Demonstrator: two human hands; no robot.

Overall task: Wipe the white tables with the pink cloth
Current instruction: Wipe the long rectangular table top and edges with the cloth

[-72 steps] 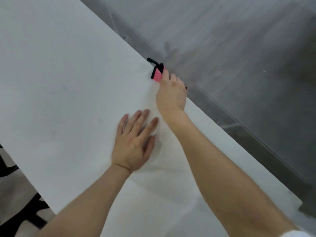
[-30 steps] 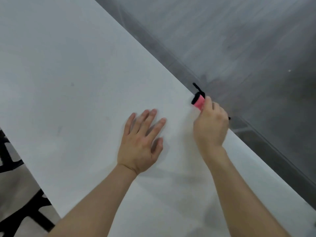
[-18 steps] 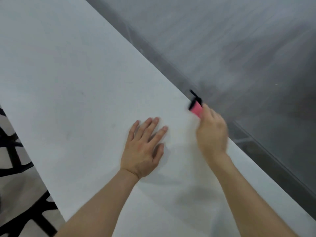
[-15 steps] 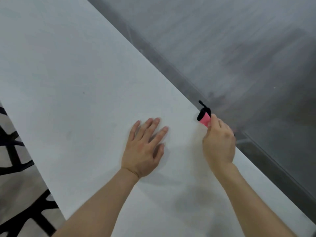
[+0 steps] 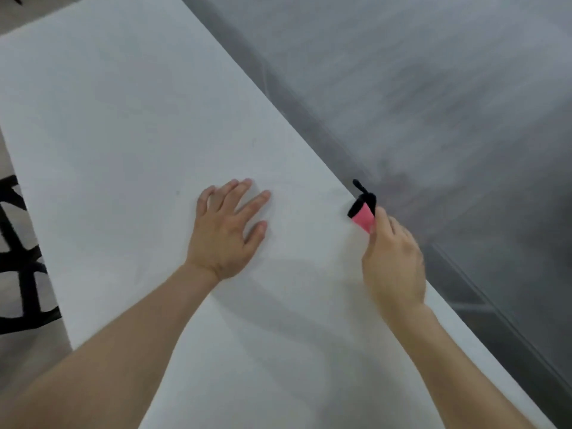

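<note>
The white table (image 5: pixel 123 119) is the biggest thing. Its top is flat, smooth and dull, with a few faint grey marks. It is a long shape with straight edges, and it runs slantwise from the top left to the bottom right.

Past the table's right long edge lies a grey floor (image 5: pixel 433 72) with soft, blurry streaks. Past the left long edge there are thick black bars (image 5: pixel 21 274) that cross each other; what they belong to cannot be told.

Two bare arms reach onto the table from the near end.

The left hand (image 5: pixel 226 233) lies flat on the table top, about midway between the two long edges. Its fingers are straight and spread a little, and it holds nothing.

The right hand (image 5: pixel 396 267) is at the right long edge, partly over it. Its fingers are curled tight, and it grips the pink cloth (image 5: pixel 363 218). The cloth is bunched small, so only a short soft pink bit sticks out above the fingers. That bit sits right at the right long edge.

The cloth has a fuzzy black trim (image 5: pixel 356 209) at its tip, and a thin black loop (image 5: pixel 360 187) pokes up from it.
</note>
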